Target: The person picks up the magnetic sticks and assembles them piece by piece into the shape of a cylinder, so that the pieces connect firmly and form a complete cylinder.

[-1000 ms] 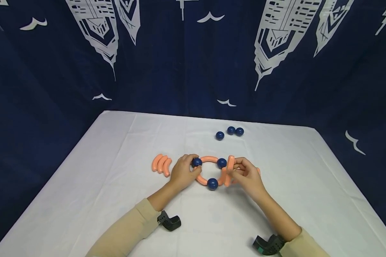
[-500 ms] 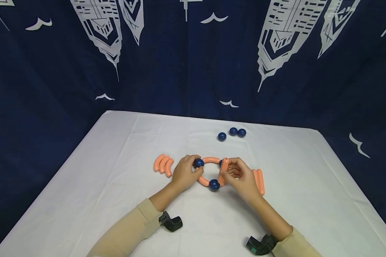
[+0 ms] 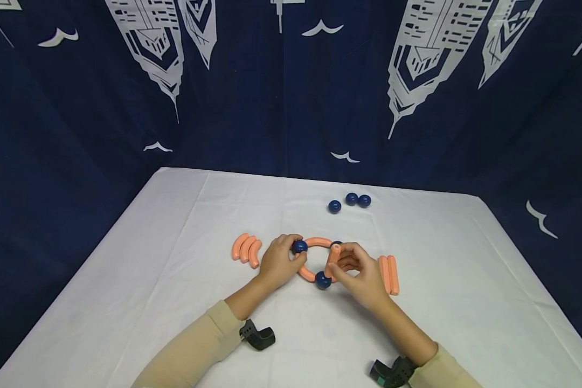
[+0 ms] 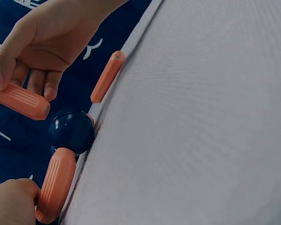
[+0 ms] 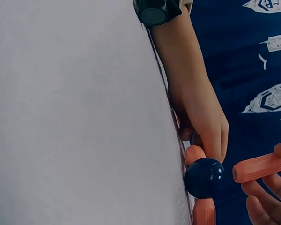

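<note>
A ring of curved orange building sticks (image 3: 317,242) joined by blue balls (image 3: 323,280) lies mid-table. My left hand (image 3: 277,263) holds its left side, thumb and fingers around a blue ball (image 3: 299,246). My right hand (image 3: 361,274) pinches a straight orange building stick (image 3: 333,261), tilted over the ring's right side and partly covering the ball behind. In the left wrist view, that straight stick (image 4: 19,102) is raised, its near end apart from the blue ball (image 4: 71,133). The right wrist view also shows a gap between the stick (image 5: 260,168) and the ball (image 5: 204,177).
Several blue balls, three in all, sit at the back, one ball (image 3: 334,206) slightly apart. Curved orange sticks (image 3: 247,248) lie left of the left hand. Two straight sticks (image 3: 389,275) lie right of the right hand. A white cloth (image 3: 199,215) covers the table.
My right hand has moved left with the straight stick, from beside the ring to over its right side, tipping the stick. My left hand keeps its hold. The head view shifted slightly.
</note>
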Demonstrator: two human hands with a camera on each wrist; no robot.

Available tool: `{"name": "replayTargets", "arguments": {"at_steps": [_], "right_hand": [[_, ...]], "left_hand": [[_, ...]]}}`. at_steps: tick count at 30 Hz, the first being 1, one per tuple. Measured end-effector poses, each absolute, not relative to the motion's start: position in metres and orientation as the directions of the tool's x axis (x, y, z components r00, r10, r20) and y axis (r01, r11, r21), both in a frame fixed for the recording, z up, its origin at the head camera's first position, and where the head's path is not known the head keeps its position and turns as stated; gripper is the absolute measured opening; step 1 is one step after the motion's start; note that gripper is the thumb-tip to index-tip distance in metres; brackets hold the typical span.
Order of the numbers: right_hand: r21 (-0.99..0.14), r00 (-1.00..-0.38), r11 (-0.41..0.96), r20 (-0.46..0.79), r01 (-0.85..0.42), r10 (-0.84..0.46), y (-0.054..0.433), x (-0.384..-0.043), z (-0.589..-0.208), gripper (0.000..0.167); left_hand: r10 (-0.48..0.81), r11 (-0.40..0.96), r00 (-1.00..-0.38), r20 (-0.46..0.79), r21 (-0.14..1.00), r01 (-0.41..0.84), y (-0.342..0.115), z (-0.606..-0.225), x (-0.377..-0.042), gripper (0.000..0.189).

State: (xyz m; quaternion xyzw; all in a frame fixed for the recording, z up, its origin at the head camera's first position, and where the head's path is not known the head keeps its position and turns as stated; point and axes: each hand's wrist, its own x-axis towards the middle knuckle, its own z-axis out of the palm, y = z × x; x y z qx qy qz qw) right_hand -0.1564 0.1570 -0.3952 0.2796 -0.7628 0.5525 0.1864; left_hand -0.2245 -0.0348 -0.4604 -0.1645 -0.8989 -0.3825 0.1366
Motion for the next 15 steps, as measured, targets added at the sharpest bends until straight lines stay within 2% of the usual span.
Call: {"name": "replayTargets", "arguments": {"at_steps": [15], "right_hand": [[-0.711, -0.777, 0.316, 0.593, -0.629, -0.211, 0.1526, -0.1537, -0.3965, 0.03]], "left_hand": [[0.194, 0.657, -0.909, 0.37, 0.639, 0.4, -0.0358, -0.4607, -0.2244, 0.038]]}}
